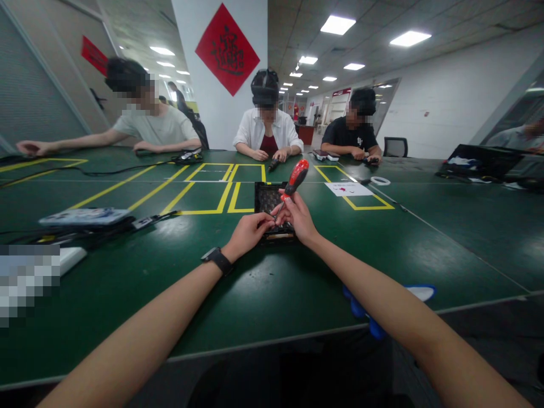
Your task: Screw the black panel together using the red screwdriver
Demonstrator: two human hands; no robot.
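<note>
A screwdriver [296, 178] with a red and black handle slants up and to the right in my right hand [301, 220], whose fingers close around its lower part. At its lower end, my left hand [250, 232] pinches thumb and fingers together. Whether they grip the screwdriver's tip or something small there is too fine to make out. Beneath both hands lies an open black case [264, 195] with a bumpy-looking inside. My hands hide much of its middle and sides. A dark watch is on my left wrist.
Yellow tape lines [225, 198] mark the green table [238, 300]. A paper sheet [346, 189] and a white tape roll [379, 181] lie right of the case. Cables and a flat patterned box [85, 216] are at left; a blue-edged item [420, 292] is by my right forearm. Three people sit opposite.
</note>
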